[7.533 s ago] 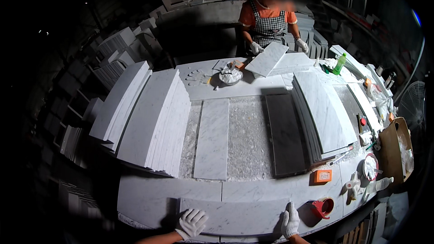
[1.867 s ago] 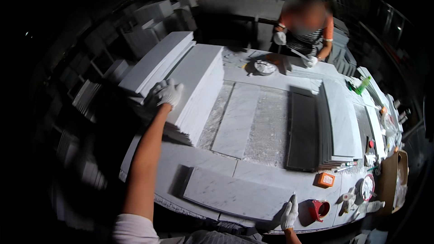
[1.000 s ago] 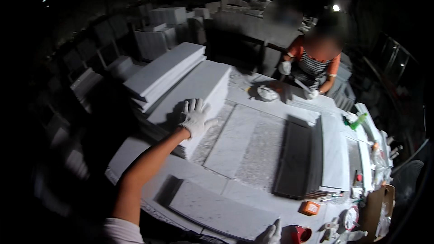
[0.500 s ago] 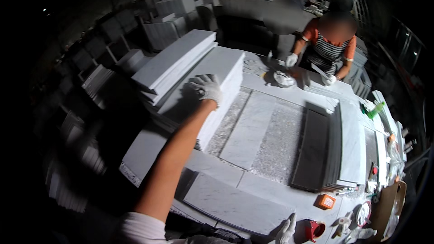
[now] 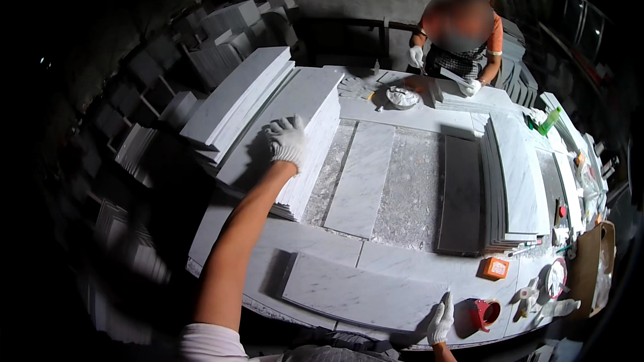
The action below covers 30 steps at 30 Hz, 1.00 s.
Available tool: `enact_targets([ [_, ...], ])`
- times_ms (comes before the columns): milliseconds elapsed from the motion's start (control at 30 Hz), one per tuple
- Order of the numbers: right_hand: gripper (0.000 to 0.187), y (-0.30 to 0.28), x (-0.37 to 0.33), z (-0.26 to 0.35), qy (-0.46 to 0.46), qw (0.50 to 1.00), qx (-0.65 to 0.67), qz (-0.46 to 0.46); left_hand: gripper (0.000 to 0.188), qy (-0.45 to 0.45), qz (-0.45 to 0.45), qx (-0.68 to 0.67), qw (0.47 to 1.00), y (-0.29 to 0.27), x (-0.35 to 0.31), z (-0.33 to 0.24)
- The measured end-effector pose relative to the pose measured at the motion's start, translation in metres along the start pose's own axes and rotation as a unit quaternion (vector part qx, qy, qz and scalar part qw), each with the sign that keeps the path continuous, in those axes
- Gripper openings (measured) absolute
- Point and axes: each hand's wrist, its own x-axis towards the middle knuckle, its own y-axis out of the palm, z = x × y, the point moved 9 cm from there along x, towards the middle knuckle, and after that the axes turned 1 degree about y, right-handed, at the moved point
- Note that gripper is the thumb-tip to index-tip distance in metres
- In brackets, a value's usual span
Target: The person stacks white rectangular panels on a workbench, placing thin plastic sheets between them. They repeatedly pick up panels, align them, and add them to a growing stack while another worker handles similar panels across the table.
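Note:
My left hand point(image 5: 287, 141), in a white knit glove, rests with fingers spread on the top of a tall stack of white marble slabs point(image 5: 310, 102). At the near edge of the table, my gloved right hand point(image 5: 441, 320) has its fingers stretched out against the right end of a single grey-veined marble slab point(image 5: 362, 297). That slab lies lengthwise in front of me. Neither hand has its fingers wrapped round anything.
Across the table a co-worker holds a thin strip by a bowl of white paste point(image 5: 403, 98). Slab stacks point(image 5: 515, 181) stand at right. Near my right hand are a red tape dispenser point(image 5: 484, 314), an orange box point(image 5: 496, 268) and a cardboard box point(image 5: 596, 261).
The view has shifted, bringing more of my right hand and wrist into sight. My left hand stays on the stack, its fingers still spread. The co-worker has leaned forward.

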Motion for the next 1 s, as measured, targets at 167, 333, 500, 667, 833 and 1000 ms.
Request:
enact_targets([
  [167, 0.045, 0.003, 0.002, 0.021, -0.019, 0.999, 0.032, 0.007, 0.049, 0.009, -0.095, 0.030, 0.995, 0.009, 0.001, 0.021],
  [333, 0.045, -0.012, 0.010, 0.035, 0.048, 0.998, 0.038, -0.025, 0.035, 0.071, -0.048, -0.008, 0.996, -0.060, 0.000, 0.010],
  [500, 0.044, -0.007, -0.007, 0.005, -0.014, 0.999, 0.022, -0.028, 0.020, 0.041, -0.016, -0.077, 0.996, -0.080, 0.027, 0.057],
  [667, 0.042, -0.013, 0.015, 0.021, -0.042, 0.998, 0.037, -0.040, 0.017, -0.041, -0.132, -0.093, 0.986, -0.094, 0.037, 0.109],
  [833, 0.040, -0.014, 0.002, -0.009, -0.013, 0.998, 0.052, -0.041, 0.026, 0.111, -0.065, -0.303, 0.944, -0.124, 0.013, 0.117],
  [1000, 0.040, -0.005, 0.004, -0.003, -0.043, 0.998, 0.028, -0.029, 0.021, 0.145, 0.121, -0.528, 0.828, -0.133, -0.106, 0.065],
])
